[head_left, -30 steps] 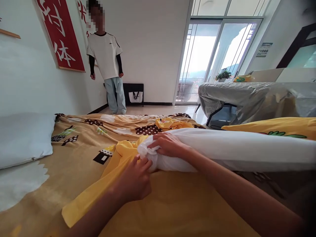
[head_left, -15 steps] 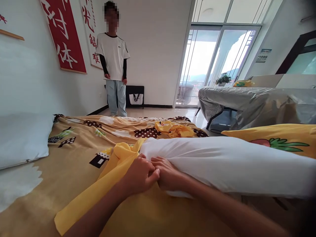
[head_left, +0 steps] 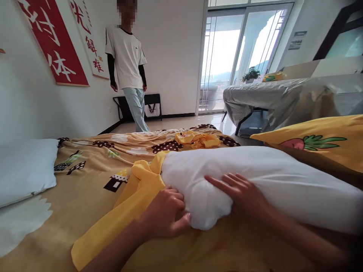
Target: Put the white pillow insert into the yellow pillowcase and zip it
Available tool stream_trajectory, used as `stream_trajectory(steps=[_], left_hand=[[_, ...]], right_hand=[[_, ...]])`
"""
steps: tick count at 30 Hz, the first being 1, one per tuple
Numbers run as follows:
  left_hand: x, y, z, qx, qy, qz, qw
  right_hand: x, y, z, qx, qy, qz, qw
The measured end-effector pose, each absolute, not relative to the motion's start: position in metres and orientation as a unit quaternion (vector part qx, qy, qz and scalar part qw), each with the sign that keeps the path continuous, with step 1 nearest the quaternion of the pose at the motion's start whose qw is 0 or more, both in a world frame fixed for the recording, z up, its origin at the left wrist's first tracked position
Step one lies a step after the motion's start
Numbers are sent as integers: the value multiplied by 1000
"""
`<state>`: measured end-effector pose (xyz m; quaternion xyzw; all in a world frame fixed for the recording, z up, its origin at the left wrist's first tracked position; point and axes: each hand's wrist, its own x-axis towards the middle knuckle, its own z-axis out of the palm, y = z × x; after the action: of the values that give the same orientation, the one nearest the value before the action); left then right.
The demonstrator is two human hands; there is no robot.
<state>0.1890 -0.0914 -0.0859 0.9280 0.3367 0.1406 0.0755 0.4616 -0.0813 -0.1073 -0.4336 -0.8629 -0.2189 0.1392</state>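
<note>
Pillow (head_left: 272, 170) bulges, seemingly looser; our right hand (head_left: 245, 196) now rests apart, fingers (head_left: 219, 184) spread on it. Our left hand (head_left: 167, 211) curls, hold unclear.

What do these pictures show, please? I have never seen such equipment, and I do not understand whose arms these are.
There is no machine: a camera worn on a person's head looks forward and down at their own bare hands. The right hand lies on a white pillow, fingers extended. The left hand is curled where that pillow meets a yellow cloth; what its grip holds is hard to see. Around them spreads a patterned blanket, with another pillow at the picture's left. A second person is beyond.
</note>
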Motion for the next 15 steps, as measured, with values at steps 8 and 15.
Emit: stream_trajectory(steps=[8,15], left_hand=[[252,-106,-44,827,474,278,116],[222,-67,-54,898,339,201,196]], right_hand=[[384,-30,-7,-433,-897,-80,47],[416,-40,-49,-429,-900,66,-32]])
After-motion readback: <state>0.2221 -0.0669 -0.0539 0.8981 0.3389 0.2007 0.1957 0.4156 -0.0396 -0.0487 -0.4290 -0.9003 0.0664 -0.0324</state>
